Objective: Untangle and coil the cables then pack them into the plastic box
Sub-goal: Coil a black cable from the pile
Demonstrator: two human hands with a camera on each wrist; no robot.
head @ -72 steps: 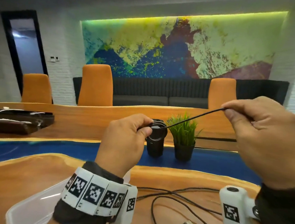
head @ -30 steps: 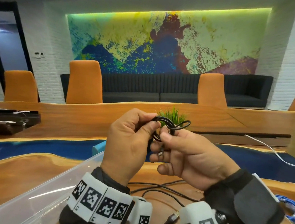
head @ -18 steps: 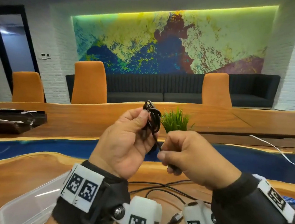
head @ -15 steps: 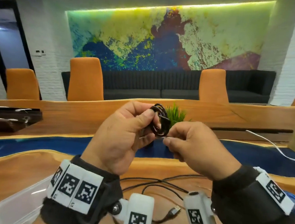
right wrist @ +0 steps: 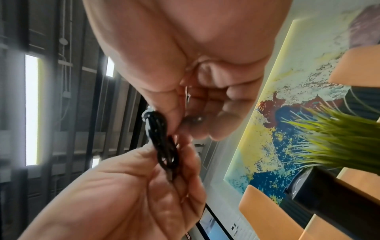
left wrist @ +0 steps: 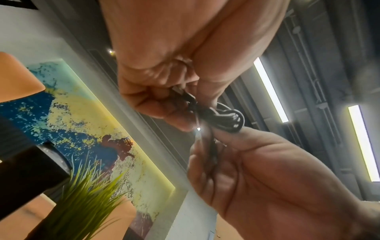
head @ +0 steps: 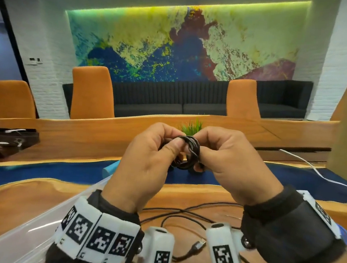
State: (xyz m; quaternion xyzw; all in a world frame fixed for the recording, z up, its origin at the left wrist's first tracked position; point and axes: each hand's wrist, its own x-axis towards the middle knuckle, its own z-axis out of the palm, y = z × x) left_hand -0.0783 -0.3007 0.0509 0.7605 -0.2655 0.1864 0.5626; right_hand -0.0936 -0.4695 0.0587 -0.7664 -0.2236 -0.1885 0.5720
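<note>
A small tight coil of black cable (head: 191, 146) is held up at chest height above the wooden table (head: 11, 199). My left hand (head: 172, 146) pinches its left side between thumb and fingers. My right hand (head: 201, 153) pinches the right side, fingers curled round the strands. The left wrist view shows the coil (left wrist: 226, 118) with a plug end tucked under my left fingers (left wrist: 164, 104). In the right wrist view the coil (right wrist: 162, 142) sits edge-on between both hands. The clear plastic box (head: 18, 237) stands low on the left, partly behind my left wrist.
More loose black cables (head: 182, 215) lie on the table under my wrists, one ending in a USB plug (head: 199, 244). A white cable (head: 311, 170) runs across the right side. A small potted plant (head: 192, 126) stands just behind my hands.
The cable was stretched between my hands, then wound up at the left hand. My right hand has closed in and now pinches the finished coil together with the left.
</note>
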